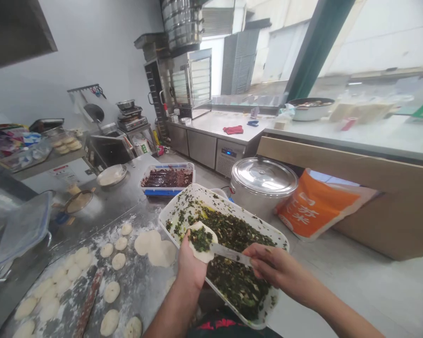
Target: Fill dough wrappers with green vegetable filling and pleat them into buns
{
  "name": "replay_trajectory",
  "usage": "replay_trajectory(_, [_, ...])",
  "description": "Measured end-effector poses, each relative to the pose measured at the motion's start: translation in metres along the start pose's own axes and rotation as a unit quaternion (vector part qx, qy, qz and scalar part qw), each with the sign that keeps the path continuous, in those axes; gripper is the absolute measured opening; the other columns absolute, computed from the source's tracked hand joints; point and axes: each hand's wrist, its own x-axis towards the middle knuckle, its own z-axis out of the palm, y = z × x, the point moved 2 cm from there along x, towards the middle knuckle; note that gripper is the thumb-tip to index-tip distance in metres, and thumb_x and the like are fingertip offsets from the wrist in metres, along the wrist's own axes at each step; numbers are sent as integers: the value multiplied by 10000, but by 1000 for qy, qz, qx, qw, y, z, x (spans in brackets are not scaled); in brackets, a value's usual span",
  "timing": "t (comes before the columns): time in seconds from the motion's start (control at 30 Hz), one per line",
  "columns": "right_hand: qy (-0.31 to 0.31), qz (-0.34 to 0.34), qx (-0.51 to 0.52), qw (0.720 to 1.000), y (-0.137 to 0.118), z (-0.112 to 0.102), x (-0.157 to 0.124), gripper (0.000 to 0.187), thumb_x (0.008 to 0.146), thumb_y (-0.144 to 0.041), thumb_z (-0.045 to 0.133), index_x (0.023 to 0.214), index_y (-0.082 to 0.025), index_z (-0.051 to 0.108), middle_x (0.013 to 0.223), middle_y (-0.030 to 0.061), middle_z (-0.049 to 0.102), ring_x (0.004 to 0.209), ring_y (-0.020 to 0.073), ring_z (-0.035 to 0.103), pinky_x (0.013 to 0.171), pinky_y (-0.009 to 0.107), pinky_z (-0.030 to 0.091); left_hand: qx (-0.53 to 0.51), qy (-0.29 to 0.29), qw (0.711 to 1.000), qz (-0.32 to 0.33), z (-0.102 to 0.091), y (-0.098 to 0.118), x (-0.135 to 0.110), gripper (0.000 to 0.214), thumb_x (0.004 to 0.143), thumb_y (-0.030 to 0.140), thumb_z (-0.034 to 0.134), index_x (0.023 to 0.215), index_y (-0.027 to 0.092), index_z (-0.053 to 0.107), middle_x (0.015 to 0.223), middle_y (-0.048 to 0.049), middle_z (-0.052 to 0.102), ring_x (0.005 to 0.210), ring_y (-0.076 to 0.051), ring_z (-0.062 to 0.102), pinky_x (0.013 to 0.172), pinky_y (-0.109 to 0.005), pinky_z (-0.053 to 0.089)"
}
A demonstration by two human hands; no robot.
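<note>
In the head view, a dough wrapper (pixel 207 251) is cupped on the left hand (pixel 192 260) above a white tray (pixel 193 199), the fingers being curled around it and partly hidden behind it. A dab of green filling (pixel 200 239) is lying on the wrapper, and more of it is heaped in the tray. A spatula (pixel 231 254) is gripped in the right hand (pixel 271 267), with the fingers held together on its handle and its blade laid against the wrapper. To the left, dough balls (pixel 112 292) and a rolling pin (pixel 88 303) are spread over a floured steel table (pixel 151 286). Beyond the tray, a box of dark filling (pixel 167 178) is set on the table, while a lidded steel pot (pixel 262 180) and an orange sack (pixel 317 204) are placed to the right.
</note>
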Motion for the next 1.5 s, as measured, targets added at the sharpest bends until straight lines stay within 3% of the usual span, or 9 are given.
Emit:
replay_trajectory(0.23, [151, 31, -181, 971, 11, -12, -3, 230, 799, -265, 350, 909, -212, 545, 718, 36, 616, 630, 169, 558, 552, 257, 383, 1, 10, 998, 59, -2, 8, 5, 263, 786, 288, 426, 901, 154, 621, 854, -76, 652, 814, -197, 593, 781, -367, 444])
replay_trajectory(0.47, [25, -22, 42, 999, -5, 2, 10, 138, 798, -240, 352, 807, -187, 479, 585, -13, 549, 560, 119, 515, 531, 217, 386, 1, 8, 1000, -11, 2, -6, 3, 257, 767, 295, 460, 897, 141, 620, 790, -69, 652, 749, -190, 597, 739, -346, 460])
replay_trajectory(0.6, [21, 11, 92, 995, 2, 1, 15, 88, 781, -260, 388, 763, -184, 427, 567, -22, 527, 501, 98, 468, 440, 190, 342, 6, 8, 1000, -11, 0, -5, 3, 266, 773, 299, 452, 898, 136, 621, 824, -81, 649, 770, -197, 596, 745, -358, 459])
replay_trajectory(0.87, [-15, 70, 224, 972, 15, -3, 21, 260, 764, -417, 423, 833, -171, 376, 545, -40, 500, 341, 41, 321, 327, 162, 220, -14, -10, 1000, -2, 3, -3, 5, 258, 770, 266, 453, 920, 141, 621, 848, -92, 653, 809, -211, 593, 764, -376, 453])
replay_trajectory(1.07, [-12, 38, 86, 995, 11, -12, 13, 157, 791, -339, 372, 802, -193, 426, 569, -24, 530, 420, 83, 421, 394, 195, 319, -26, 18, 998, 48, -2, 10, 9, 252, 769, 246, 463, 961, 165, 604, 890, -74, 649, 858, -203, 584, 792, -367, 445])
replay_trajectory(1.17, [83, 34, -51, 995, 14, -23, 11, 111, 773, -260, 365, 793, -208, 461, 549, -18, 533, 487, 120, 470, 485, 239, 366, -29, 33, 997, 61, -4, 13, 10, 241, 768, 248, 469, 945, 157, 606, 881, -75, 650, 861, -208, 583, 798, -379, 443])
replay_trajectory(1.23, [118, 35, -77, 989, 12, -27, 10, 118, 776, -265, 369, 819, -212, 464, 551, -15, 531, 505, 128, 473, 511, 252, 372, -17, 43, 998, 49, -5, 10, 10, 243, 766, 261, 476, 931, 142, 609, 862, -85, 650, 839, -215, 588, 779, -385, 451])
replay_trajectory(1.4, [-18, 31, 143, 989, -6, -5, 17, 194, 798, -379, 370, 864, -200, 404, 586, -24, 525, 409, 77, 401, 367, 182, 292, 16, 9, 1000, -10, 3, -6, 6, 257, 757, 295, 489, 931, 147, 608, 854, -78, 646, 774, -194, 596, 729, -359, 470])
replay_trajectory(1.5, [-50, 50, 204, 976, -8, 9, 23, 217, 781, -399, 401, 818, -190, 354, 561, -38, 521, 334, 47, 328, 322, 165, 229, 27, -13, 1000, -9, 5, -10, 2, 259, 748, 307, 506, 947, 176, 604, 884, -60, 642, 807, -192, 591, 727, -345, 470])
